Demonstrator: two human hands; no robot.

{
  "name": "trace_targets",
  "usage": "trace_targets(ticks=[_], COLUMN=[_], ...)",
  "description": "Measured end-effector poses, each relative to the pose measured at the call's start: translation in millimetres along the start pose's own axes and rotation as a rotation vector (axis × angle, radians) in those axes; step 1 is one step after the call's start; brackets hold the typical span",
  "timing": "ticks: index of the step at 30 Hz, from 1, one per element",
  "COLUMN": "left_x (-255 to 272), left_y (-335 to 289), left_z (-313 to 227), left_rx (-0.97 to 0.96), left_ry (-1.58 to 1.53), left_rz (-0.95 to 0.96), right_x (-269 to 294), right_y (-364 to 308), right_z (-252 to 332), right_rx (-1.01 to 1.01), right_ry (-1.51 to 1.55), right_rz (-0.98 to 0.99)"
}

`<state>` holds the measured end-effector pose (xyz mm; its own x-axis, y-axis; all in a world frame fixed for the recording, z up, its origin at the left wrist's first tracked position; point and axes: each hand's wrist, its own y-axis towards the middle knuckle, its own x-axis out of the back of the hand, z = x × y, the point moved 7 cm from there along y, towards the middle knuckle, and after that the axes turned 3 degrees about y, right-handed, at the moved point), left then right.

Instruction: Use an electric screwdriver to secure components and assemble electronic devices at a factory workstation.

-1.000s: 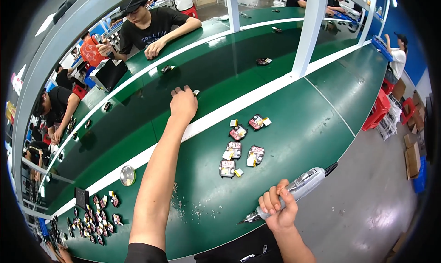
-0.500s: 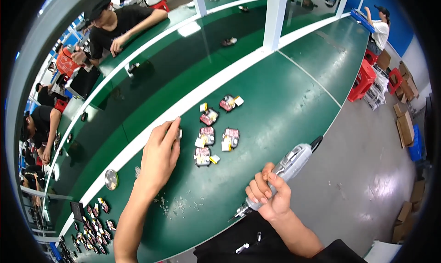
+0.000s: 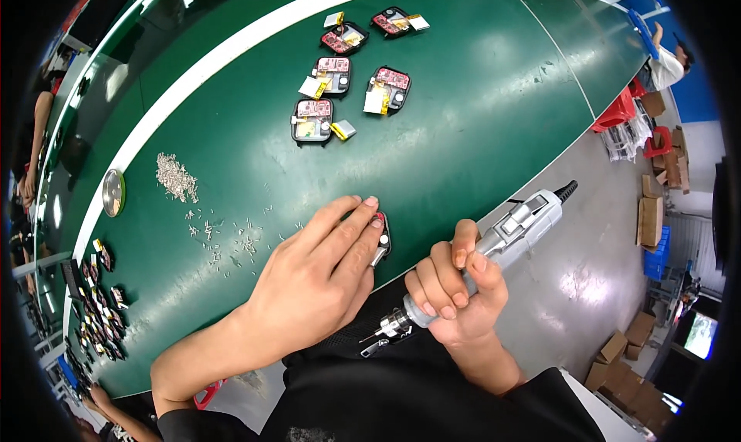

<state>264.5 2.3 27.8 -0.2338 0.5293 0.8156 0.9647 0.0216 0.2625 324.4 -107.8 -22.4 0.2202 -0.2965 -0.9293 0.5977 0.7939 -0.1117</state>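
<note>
My left hand lies over a small black electronic device near the table's front edge, fingers pressed together on it. Most of the device is hidden; a strip of red circuit board and a round silver part show. My right hand grips a grey electric screwdriver beyond the table edge, its thin bit tilted down to the left and apart from the device. Farther off sit several similar open devices, such as one with a red board, with white and yellow battery packs beside or on them.
A pile of small screws lies on the green table, with loose ones scattered nearer me. A round tin stands by the white rail. Many more devices crowd the left end. Red stools and cartons stand at right.
The left hand has come from beside the group of devices back toward me, bringing a device to the front edge. The view has tilted downward. The screwdriver stays in my right hand.
</note>
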Motion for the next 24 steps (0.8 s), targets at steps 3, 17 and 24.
trace_targets(ticks=[3,17,24], left_x=[-2,-7,-10], left_y=[-1,13,13], left_z=[4,-1,-3], left_rx=[0.008,-0.053,-0.127], left_ry=[0.065,0.300,0.316], left_rz=[-0.004,-0.086,-0.085], right_x=[1,8,12], right_y=[-7,-13,-19], right_z=[-14,-30,-34], right_rx=[-0.037,-0.048,-0.070], right_ry=[-0.015,-0.096,-0.124], right_rz=[-0.030,-0.208,-0.251])
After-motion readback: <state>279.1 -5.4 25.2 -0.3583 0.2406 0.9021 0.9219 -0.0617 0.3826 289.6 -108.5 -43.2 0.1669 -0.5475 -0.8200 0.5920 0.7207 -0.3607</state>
